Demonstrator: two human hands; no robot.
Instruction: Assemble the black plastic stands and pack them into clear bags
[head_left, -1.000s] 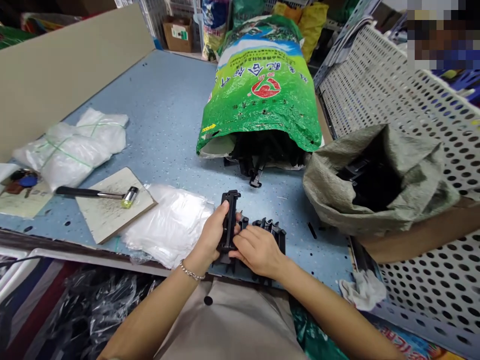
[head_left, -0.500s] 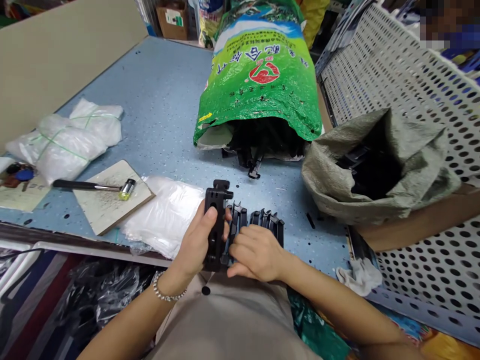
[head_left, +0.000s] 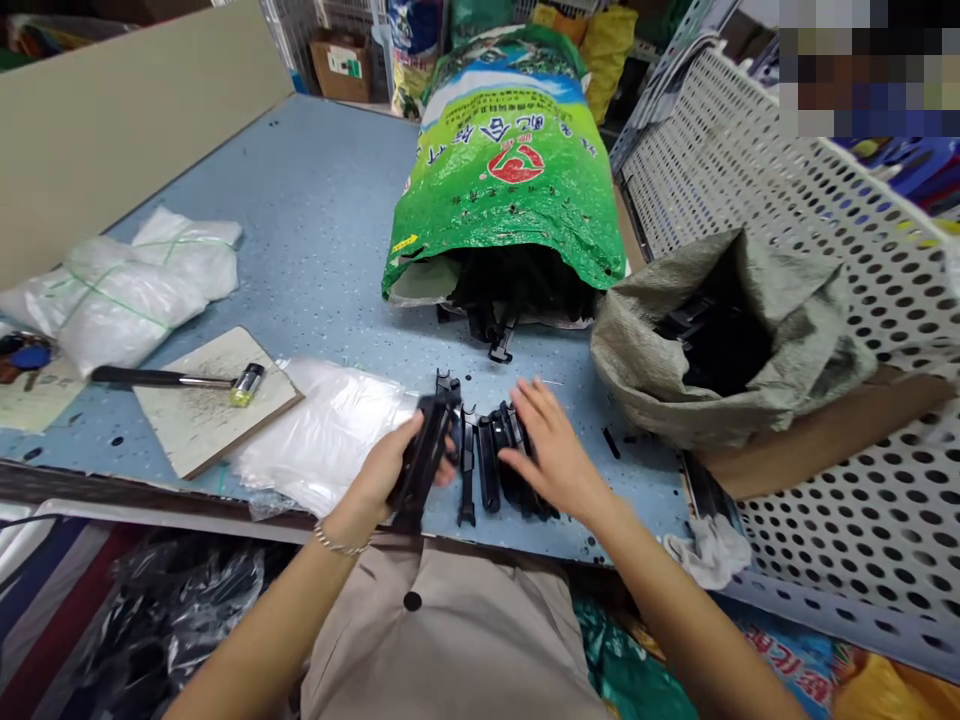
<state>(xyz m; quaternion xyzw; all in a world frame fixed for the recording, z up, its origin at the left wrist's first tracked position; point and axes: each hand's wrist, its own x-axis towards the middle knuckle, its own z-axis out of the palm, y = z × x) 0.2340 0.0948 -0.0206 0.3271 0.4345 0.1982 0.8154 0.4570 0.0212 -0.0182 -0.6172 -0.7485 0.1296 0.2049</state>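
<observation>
My left hand is closed round a long black plastic part, held tilted near the front edge of the table; whether it is one piece or a stack I cannot tell. Its fingertips curl past the right side. My right hand has its fingers spread and hovers at the right end of a row of similar slim black plastic pieces. It partly covers that row, so I cannot tell whether it touches them. Beyond, more black pieces poke out of the mouth of a green printed sack.
A grey woven bag of black parts stands at right beside a white perforated crate. Left lie clear plastic bags, a hammer on a board, and tied plastic bundles. A whitish cloth hangs at the table's edge.
My right hand has opened and moved right and up from beside the left hand. The left hand has tilted its black plastic part. More of the row on the table now shows.
</observation>
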